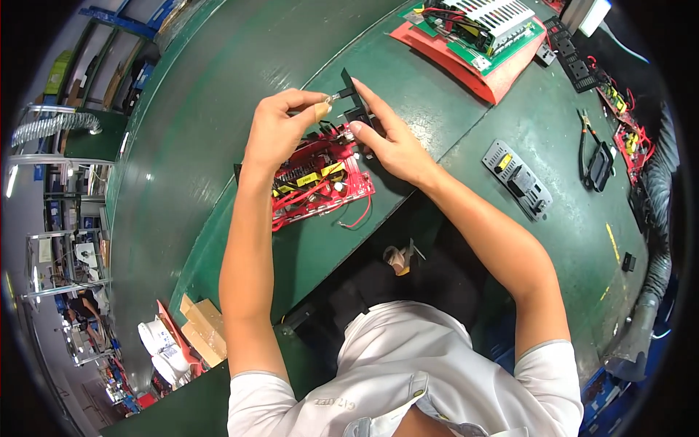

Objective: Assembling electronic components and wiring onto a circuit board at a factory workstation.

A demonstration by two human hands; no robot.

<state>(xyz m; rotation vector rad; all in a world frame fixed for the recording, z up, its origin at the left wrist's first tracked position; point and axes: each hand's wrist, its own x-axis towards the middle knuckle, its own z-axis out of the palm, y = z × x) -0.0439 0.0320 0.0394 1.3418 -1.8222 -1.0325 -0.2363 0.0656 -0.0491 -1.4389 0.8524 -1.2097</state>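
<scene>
The black panel (357, 100), flat, matt and narrow, with a blocky projection on its face, is held at twelve o'clock in the head view, tilted above the desk (393, 62). It is gripped at its edge between the thumb and fingers of the right hand (397, 146). A small, shiny, pale piece (333, 99) is pinched by the fingertips of the left hand (280, 124) at the panel's left side; whether the two touch cannot be told. Below, towards eleven o'clock, the red circuit assembly (354, 183) is seen, partly covered by the left wrist; it is crowded with dark components, yellow-wrapped blocks and looping red wires, and one lead is splayed towards its own four o'clock. A grey perforated plate (502, 156) is laid between two and three o'clock.
</scene>
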